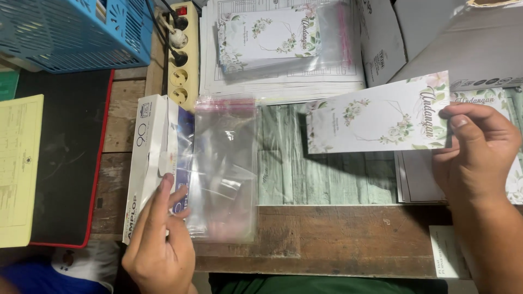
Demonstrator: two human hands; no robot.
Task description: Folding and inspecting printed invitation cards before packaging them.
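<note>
My right hand [476, 152] pinches the right end of a long white card with green floral print [376, 114], holding it level above the table. My left hand [160, 239] rests its fingers on the lower left edge of a stack of clear plastic sleeves [226, 169] that lies partly over a white envelope box [150, 158]. The card and the sleeves are apart, with a gap of table between them.
A pile of sleeved floral cards [267, 38] lies on paper sheets at the back. More cards [512, 179] sit under my right hand. A blue plastic basket [76, 32], a power strip [182, 54], a black pad [65, 158], yellow paper [19, 169] and cardboard boxes [436, 38] surround the wooden table [338, 234].
</note>
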